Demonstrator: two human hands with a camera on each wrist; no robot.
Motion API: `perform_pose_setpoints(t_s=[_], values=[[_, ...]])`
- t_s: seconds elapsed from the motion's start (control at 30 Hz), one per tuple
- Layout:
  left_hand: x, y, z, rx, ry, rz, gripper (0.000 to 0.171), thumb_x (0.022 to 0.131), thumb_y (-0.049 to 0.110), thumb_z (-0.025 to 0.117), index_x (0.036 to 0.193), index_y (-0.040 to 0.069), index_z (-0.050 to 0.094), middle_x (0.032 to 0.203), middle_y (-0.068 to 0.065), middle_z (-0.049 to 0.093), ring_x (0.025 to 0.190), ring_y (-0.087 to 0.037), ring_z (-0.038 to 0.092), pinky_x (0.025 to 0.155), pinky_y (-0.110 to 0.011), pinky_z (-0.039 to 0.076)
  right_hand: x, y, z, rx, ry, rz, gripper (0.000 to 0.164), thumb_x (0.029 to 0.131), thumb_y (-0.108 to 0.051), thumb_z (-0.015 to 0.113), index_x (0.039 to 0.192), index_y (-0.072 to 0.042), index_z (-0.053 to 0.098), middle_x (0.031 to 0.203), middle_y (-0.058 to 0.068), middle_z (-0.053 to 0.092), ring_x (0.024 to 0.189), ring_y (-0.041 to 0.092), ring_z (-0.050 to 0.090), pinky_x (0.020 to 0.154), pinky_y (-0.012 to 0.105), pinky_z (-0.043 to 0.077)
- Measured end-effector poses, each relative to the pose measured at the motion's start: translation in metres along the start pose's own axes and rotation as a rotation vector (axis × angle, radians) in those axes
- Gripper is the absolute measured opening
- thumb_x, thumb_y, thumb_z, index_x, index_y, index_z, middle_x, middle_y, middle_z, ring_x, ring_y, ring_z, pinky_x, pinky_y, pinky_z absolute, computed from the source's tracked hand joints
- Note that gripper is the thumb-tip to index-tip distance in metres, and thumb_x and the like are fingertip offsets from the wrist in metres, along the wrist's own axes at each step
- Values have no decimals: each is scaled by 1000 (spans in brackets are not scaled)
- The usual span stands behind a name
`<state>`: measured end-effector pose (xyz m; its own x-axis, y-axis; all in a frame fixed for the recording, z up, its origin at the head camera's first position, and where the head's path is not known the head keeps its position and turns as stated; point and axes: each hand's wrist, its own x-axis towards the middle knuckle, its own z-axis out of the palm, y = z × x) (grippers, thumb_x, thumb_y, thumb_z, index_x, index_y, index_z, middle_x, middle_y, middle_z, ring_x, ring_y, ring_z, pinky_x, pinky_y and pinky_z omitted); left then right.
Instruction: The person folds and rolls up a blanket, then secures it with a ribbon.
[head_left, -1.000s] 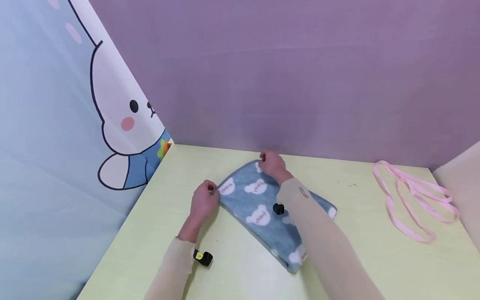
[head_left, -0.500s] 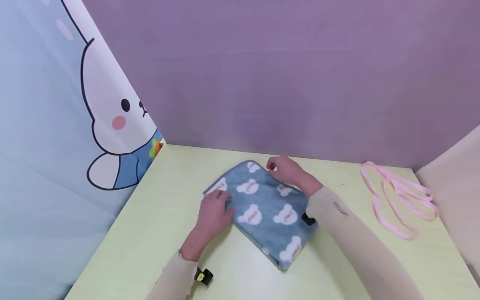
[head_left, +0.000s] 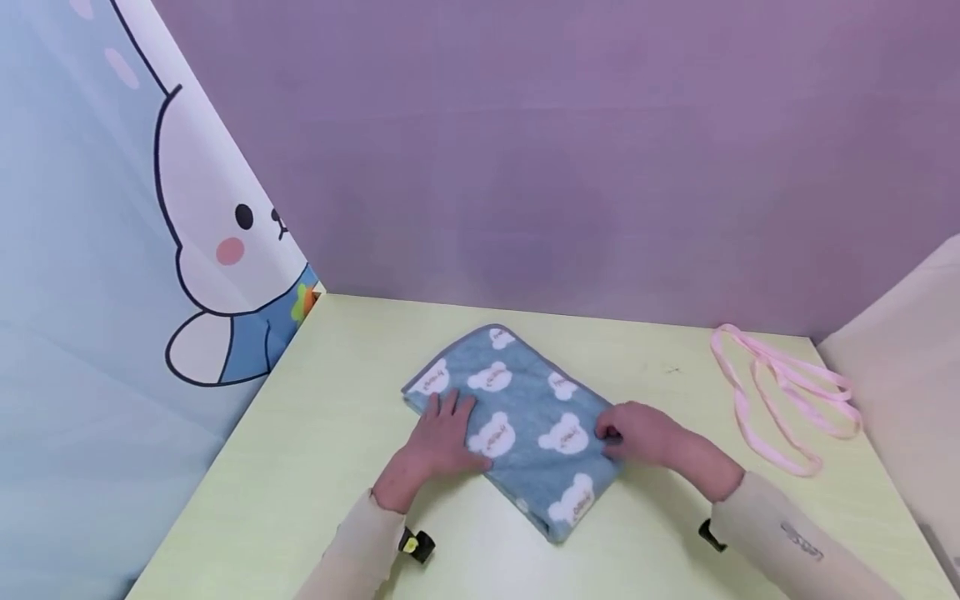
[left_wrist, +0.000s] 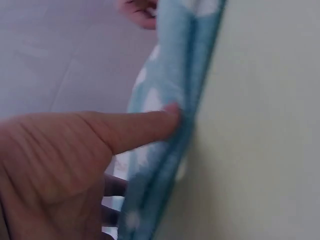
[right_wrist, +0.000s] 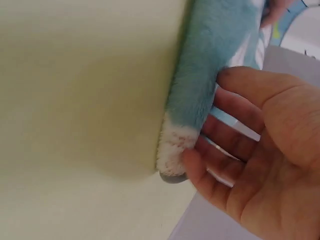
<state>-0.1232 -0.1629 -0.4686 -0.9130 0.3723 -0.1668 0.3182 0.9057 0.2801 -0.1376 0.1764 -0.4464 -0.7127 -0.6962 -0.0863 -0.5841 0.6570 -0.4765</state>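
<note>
A folded blue towel (head_left: 517,417) with white bear heads and a grey edging lies on the pale table. My left hand (head_left: 442,437) rests on its left side with the fingers extended over the top. In the left wrist view the thumb (left_wrist: 145,127) touches the layered fold. At the towel's right corner is my right hand (head_left: 641,432), its fingers bent. The right wrist view has the thumb and fingertips touching the thick folded edge (right_wrist: 195,90), the fingers loosely curved and apart, not closed round it.
A looped pink ribbon (head_left: 787,392) lies on the table (head_left: 352,350) at the right. Behind the table rises a purple backdrop (head_left: 540,167). A light blue curtain with a cartoon rabbit (head_left: 206,217) hangs along the left side, and a pale panel stands at the right.
My left hand has let go of the towel's left corner and now lies on top. The right hand has left the far corner and moved right and nearer, to the right corner.
</note>
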Motion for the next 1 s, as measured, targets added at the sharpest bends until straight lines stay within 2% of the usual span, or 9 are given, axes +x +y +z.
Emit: perform_pose_setpoints(t_s=[0.1, 0.23, 0.37, 0.47, 0.57, 0.67, 0.83, 1.0], values=[[10, -6, -5, 8, -45, 59, 106, 69, 55, 80, 147, 3, 33, 151, -27, 26, 139, -50, 16, 111, -55, 20, -10, -9, 10, -28, 10, 24, 15, 78, -12, 77, 76, -17, 63, 70, -12, 53, 63, 7, 45, 60, 28, 41], [28, -20, -12, -47, -95, 153, 101, 67, 47, 85, 144, 4, 35, 151, -26, 26, 139, -51, 14, 111, -55, 20, -16, -30, 21, -70, -13, 52, 23, 75, -17, 76, 69, -18, 54, 61, -13, 41, 56, 7, 35, 52, 27, 33], [51, -32, -16, -127, -102, 211, 86, 75, 46, 79, 141, 5, 41, 150, -20, 30, 139, -45, 18, 110, -52, 24, -18, -52, 35, -116, -49, 74, 27, 78, -26, 77, 76, -18, 51, 61, -12, 38, 55, 7, 34, 50, 28, 32], [66, -36, -17, -135, -90, 215, 87, 80, 56, 71, 143, 5, 40, 151, -15, 33, 141, -39, 19, 111, -48, 25, -18, -65, 44, -168, -32, 56, 29, 78, -31, 78, 83, -15, 54, 64, -11, 42, 57, 8, 38, 51, 30, 37], [79, -37, -14, -66, -75, 223, 97, 77, 66, 69, 148, 8, 36, 153, -11, 32, 143, -35, 17, 113, -45, 22, -18, -74, 51, -206, -8, 27, 33, 76, -33, 80, 87, -13, 55, 67, -9, 45, 59, 8, 42, 52, 31, 40], [92, -36, -10, 4, -63, 245, 98, 77, 71, 63, 150, 12, 34, 155, -9, 30, 145, -33, 14, 114, -43, 17, -18, -81, 53, -196, -26, 15, 33, 75, -29, 81, 87, -13, 55, 68, -8, 46, 60, 9, 43, 53, 31, 41], [109, -26, -9, 19, -52, 304, 92, 80, 73, 59, 148, 14, 40, 153, -6, 34, 145, -33, 15, 114, -43, 17, -17, -91, 59, -200, -66, -8, 28, 74, -18, 82, 84, -15, 56, 68, -8, 48, 60, 8, 45, 53, 28, 41], [120, -17, -10, 52, -64, 364, 91, 77, 70, 66, 145, 13, 43, 151, -4, 38, 144, -34, 17, 115, -42, 17, -16, -101, 70, -246, -31, -68, 23, 74, -11, 79, 79, -17, 57, 67, -8, 48, 59, 8, 47, 53, 26, 41]])
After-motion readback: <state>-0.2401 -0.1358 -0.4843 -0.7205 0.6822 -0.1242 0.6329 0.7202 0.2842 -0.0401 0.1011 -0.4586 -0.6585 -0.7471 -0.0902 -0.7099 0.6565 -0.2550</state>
